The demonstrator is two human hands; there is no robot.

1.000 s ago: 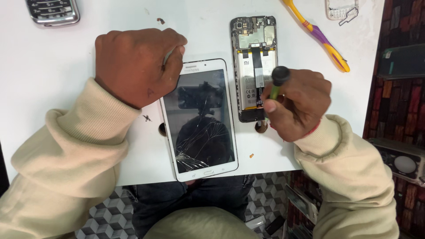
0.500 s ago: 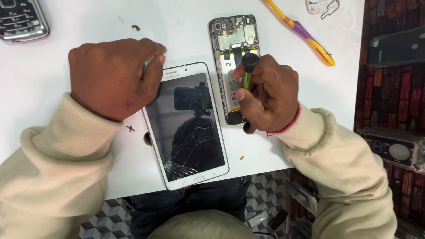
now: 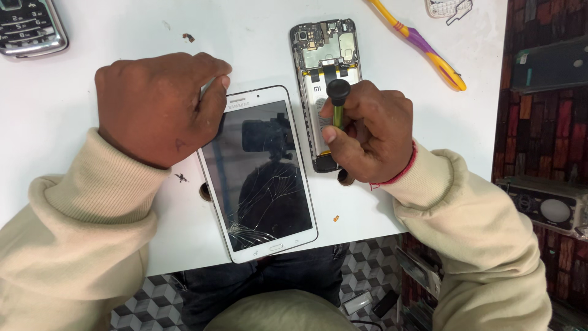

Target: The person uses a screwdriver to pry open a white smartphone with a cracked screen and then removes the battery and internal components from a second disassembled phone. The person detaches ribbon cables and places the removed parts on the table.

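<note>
A white counter fills the view, with a patterned tile floor below its near edge and dark shelving at the right. The left hand rests as a loose fist on the counter, its fingers curled in against the top left corner of a white tablet whose glass is cracked near the bottom. The right hand has its fingers clenched around a green-shafted screwdriver with a black cap, held upright over an opened phone lying back-up just right of the tablet. A yellow and purple toothbrush lies further right, and a keypad phone sits at the far left corner.
</note>
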